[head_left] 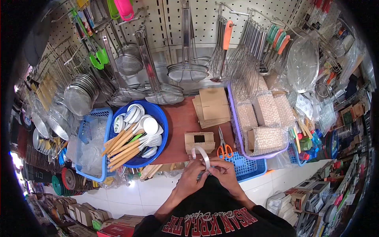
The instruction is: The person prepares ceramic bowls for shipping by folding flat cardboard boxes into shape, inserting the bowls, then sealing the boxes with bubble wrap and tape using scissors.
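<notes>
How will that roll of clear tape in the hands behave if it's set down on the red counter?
The tape roll is a thin hollow ring, so it is probably light and, set on edge, apt to roll. Both the left hand and right hand pinch it, which suggests the loose end may cling to fingers.

Reddish shelf (179, 122) (crowded): blue bowl (160, 118), cardboard stack (213, 104), scissors (224, 147).

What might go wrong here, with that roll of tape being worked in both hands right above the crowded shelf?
The tape roll is held in the air by the left hand and right hand, so it could slip and drop to the tiled floor. The scissors lie close under the hands, and a blind reach might meet the blades. The small cardboard box stands near the shelf's front edge; a nudge could perhaps tip it off.
</notes>
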`<state>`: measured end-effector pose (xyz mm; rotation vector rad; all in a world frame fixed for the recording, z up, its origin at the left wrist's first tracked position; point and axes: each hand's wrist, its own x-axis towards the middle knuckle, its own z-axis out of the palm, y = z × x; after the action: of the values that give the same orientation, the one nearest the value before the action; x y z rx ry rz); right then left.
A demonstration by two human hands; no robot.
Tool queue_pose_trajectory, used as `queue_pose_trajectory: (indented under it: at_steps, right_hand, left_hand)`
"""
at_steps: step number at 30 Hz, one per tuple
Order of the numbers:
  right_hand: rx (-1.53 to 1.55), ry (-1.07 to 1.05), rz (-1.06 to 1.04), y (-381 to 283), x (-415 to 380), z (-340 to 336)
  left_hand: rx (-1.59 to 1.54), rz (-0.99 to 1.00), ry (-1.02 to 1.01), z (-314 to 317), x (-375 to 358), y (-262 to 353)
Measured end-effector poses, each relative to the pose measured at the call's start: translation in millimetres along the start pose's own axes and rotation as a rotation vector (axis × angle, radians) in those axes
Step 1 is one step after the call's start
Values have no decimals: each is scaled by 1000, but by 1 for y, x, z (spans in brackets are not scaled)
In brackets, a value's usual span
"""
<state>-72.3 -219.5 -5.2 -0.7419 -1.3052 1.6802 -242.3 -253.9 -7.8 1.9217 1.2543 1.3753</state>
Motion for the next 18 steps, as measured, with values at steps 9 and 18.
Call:
queue_pose_trajectory:
  at_steps: [9, 18]
  right_hand:
    - [-156, 57, -35, -10, 1, -9]
    - [-387, 166, -91, -28, 9, -12]
  left_hand:
    - [-35, -54, -27, 3, 5, 5]
    - [10, -91, -37, 7, 8, 3]
